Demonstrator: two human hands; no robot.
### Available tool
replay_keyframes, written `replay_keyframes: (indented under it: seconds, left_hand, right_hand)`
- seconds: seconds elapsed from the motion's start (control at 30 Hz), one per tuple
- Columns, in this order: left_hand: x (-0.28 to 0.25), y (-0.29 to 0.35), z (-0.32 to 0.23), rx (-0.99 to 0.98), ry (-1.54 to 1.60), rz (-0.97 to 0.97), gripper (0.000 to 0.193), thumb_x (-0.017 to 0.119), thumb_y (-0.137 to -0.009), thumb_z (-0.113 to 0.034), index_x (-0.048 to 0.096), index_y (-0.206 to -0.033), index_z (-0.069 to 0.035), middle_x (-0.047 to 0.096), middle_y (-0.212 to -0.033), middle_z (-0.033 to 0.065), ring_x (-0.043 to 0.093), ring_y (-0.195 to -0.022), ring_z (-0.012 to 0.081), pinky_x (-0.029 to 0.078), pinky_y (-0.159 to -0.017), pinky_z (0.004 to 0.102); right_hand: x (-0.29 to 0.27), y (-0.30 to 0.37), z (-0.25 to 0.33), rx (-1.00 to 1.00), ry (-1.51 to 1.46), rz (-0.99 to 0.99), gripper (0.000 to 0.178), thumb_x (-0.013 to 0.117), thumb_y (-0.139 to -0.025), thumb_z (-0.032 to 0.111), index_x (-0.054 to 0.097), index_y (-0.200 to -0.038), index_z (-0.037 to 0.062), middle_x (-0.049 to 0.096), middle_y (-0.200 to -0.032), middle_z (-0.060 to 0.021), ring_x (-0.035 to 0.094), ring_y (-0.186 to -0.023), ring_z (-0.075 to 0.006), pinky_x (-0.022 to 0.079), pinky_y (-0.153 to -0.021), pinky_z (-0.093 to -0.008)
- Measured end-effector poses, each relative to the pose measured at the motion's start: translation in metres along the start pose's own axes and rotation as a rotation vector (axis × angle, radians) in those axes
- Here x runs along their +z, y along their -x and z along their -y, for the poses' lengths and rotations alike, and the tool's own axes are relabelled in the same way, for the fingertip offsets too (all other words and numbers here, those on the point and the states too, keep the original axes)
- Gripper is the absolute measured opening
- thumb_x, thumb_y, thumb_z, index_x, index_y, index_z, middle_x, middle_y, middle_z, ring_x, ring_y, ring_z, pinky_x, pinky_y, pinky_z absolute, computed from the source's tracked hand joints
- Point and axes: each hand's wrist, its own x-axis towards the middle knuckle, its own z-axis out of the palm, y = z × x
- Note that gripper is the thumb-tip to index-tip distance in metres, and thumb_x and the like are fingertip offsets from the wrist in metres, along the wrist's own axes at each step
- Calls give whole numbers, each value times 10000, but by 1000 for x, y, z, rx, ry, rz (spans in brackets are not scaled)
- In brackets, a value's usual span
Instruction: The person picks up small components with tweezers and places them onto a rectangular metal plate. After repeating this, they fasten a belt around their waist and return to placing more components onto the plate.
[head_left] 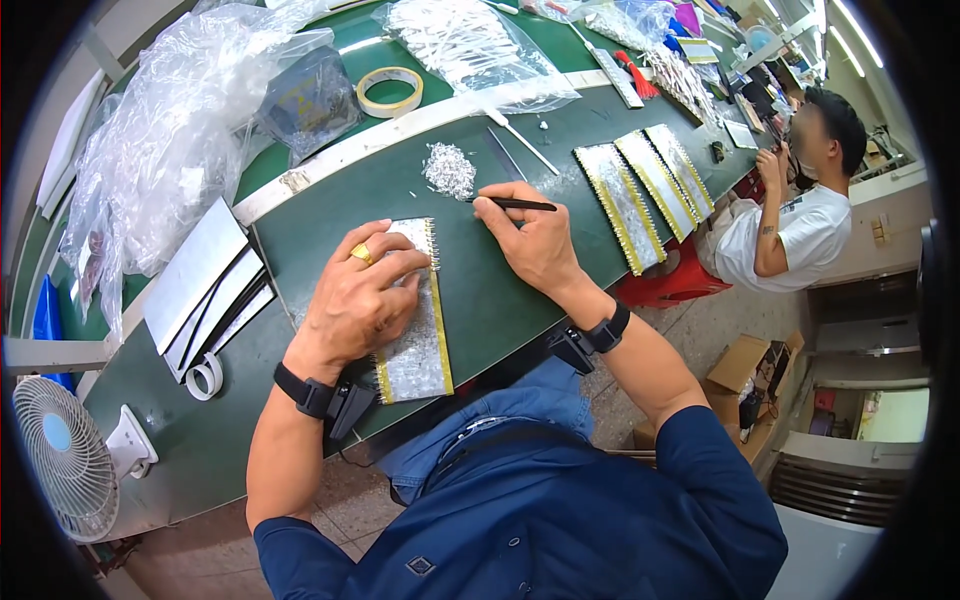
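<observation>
A silver rectangular panel (422, 365) with yellow strips and rows of small pins along its edges lies in front of me. My left hand (362, 290), with a gold ring, bears down on it with bent fingers. Black tweezers (530, 205) are pinched in my right hand (538, 238), their tip close to a heap of tiny silvery-white pieces (449, 170). What the tip touches is too small to tell. Further right lie three similar panels (620, 205) side by side.
A steel ruler (505, 155) and a white stick (525, 142) lie beyond the heap. Plastic bags (170, 130) and a tape roll (390, 92) are at the back. Dark-backed sheets (200, 285) and a fan (65, 455) stand left. A co-worker (800, 220) sits at right.
</observation>
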Motion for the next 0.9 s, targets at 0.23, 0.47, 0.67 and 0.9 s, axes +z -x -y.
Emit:
replay_keyframes:
  seconds: [0.23, 0.47, 0.67, 0.9]
  left_hand:
    - [-1, 0, -1, 3, 3, 7, 167, 768, -839, 30, 690, -746, -84, 787, -1137, 12, 732, -1083, 248, 539, -1129, 540]
    - [-4, -1, -1, -3, 26, 19, 169, 771, -859, 24, 683, -751, -72, 789, -1120, 23, 734, -1073, 255, 544, -1111, 544]
    - [-2, -2, 0, -15, 28, 12, 153, 774, -864, 28, 691, -768, -59, 791, -1109, 27, 737, -1068, 259, 548, -1102, 545]
    - [-3, -2, 1, -1, 41, 30, 144, 785, -850, 38, 707, -771, -54, 795, -1108, 26, 741, -1069, 258, 553, -1093, 542]
  right_hand:
    - [1, 0, 0, 34, -5, 17, 197, 768, -1050, 143, 771, -1133, -35, 831, -945, -94, 770, -833, -99, 576, -749, -260]
    - [-11, 0, -13, 186, -246, 97, 202, 776, -1050, 166, 764, -1117, -24, 810, -900, -79, 742, -799, -109, 558, -751, -243]
    - [-19, -14, -12, 391, -499, 389, 202, 801, -1027, 182, 766, -1080, -9, 788, -861, -56, 696, -766, -96, 535, -751, -226]
    - [-20, -23, 0, 421, -430, 537, 215, 804, -1018, 200, 773, -1059, -8, 792, -849, -64, 696, -759, -87, 538, -739, -229]
